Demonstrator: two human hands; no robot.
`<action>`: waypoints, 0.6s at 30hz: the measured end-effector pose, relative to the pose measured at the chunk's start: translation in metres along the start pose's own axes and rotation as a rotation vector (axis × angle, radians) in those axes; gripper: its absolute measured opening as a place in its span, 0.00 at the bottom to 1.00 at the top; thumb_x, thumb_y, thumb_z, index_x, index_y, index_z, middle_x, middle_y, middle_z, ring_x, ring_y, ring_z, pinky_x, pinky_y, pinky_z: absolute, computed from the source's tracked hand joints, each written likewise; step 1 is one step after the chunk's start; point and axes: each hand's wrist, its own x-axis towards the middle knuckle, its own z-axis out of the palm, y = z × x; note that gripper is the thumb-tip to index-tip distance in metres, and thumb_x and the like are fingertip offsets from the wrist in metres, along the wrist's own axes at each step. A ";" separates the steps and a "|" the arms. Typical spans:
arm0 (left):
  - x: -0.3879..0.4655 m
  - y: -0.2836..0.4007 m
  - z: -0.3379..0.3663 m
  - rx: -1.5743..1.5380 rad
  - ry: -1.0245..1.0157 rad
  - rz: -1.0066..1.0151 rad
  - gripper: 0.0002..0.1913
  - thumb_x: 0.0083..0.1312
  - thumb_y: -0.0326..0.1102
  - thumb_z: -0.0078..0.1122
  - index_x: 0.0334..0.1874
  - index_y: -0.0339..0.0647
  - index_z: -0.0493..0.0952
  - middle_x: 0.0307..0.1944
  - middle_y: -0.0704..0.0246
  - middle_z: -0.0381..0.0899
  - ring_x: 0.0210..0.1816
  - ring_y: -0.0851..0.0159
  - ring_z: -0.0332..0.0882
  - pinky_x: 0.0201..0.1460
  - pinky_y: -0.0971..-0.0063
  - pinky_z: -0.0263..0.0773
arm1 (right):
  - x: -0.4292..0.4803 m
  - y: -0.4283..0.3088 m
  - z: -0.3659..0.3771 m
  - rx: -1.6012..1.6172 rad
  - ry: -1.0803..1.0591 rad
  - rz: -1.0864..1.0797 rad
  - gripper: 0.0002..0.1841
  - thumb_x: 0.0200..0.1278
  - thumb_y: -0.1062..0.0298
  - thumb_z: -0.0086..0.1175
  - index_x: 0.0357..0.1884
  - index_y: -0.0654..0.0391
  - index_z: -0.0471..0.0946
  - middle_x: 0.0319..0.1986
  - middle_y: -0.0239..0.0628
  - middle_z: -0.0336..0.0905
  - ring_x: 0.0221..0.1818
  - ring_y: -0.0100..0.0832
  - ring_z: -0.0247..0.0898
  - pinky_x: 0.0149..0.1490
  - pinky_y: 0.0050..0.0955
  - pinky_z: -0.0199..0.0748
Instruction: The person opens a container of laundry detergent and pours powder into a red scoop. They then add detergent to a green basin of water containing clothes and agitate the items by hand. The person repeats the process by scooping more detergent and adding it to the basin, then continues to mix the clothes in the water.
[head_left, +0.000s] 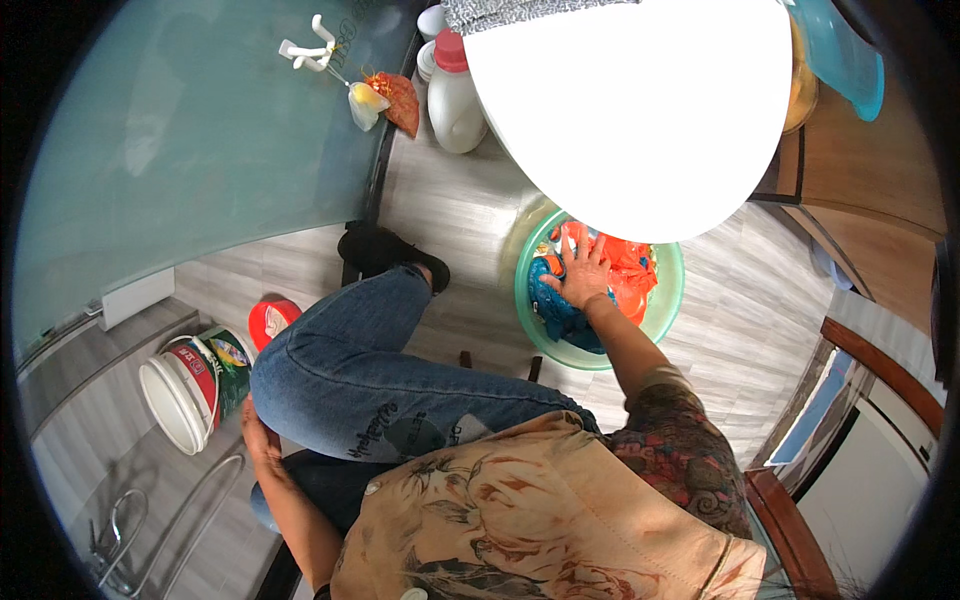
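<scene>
A pale green plastic basin (677, 300) stands on the floor, holding blue patterned fabric (553, 304) and bright orange-red fabric (628, 262). My right hand (585, 270) lies palm down on this cloth, its fingers spread and gripping nothing. Low beside my bent, jeans-clad knee, my left hand (260, 433) hangs near a printed plastic bucket (196, 375). Its fingertips are partly hidden by the leg, and whether they touch the bucket is unclear.
A large white rounded surface (645, 112) overhangs the basin's far edge. White bottles, one with a red cap (456, 97), stand by a frosted glass panel (225, 135). A small red container (274, 322) sits near my knee. Wooden cabinets (870, 217) line the right.
</scene>
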 end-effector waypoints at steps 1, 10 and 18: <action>0.001 -0.002 -0.004 0.009 0.006 0.000 0.21 0.72 0.43 0.48 0.60 0.36 0.71 0.57 0.64 0.76 0.55 0.64 0.74 0.61 0.69 0.67 | 0.009 -0.001 0.006 -0.015 -0.101 0.032 0.49 0.53 0.31 0.52 0.71 0.54 0.54 0.71 0.51 0.46 0.70 0.63 0.43 0.61 0.62 0.56; -0.004 -0.008 -0.017 0.065 0.084 -0.020 0.21 0.73 0.44 0.44 0.61 0.37 0.70 0.57 0.61 0.76 0.58 0.61 0.74 0.61 0.66 0.68 | 0.083 0.051 0.057 0.106 0.029 0.035 0.30 0.59 0.51 0.49 0.60 0.59 0.71 0.61 0.52 0.66 0.67 0.49 0.57 0.70 0.45 0.52; -0.008 0.008 0.006 -0.060 -0.002 0.067 0.18 0.73 0.40 0.47 0.58 0.37 0.73 0.54 0.63 0.78 0.54 0.63 0.75 0.60 0.71 0.68 | 0.024 0.101 0.024 0.388 0.105 0.092 0.22 0.57 0.69 0.53 0.55 0.59 0.68 0.57 0.52 0.67 0.57 0.52 0.65 0.57 0.43 0.69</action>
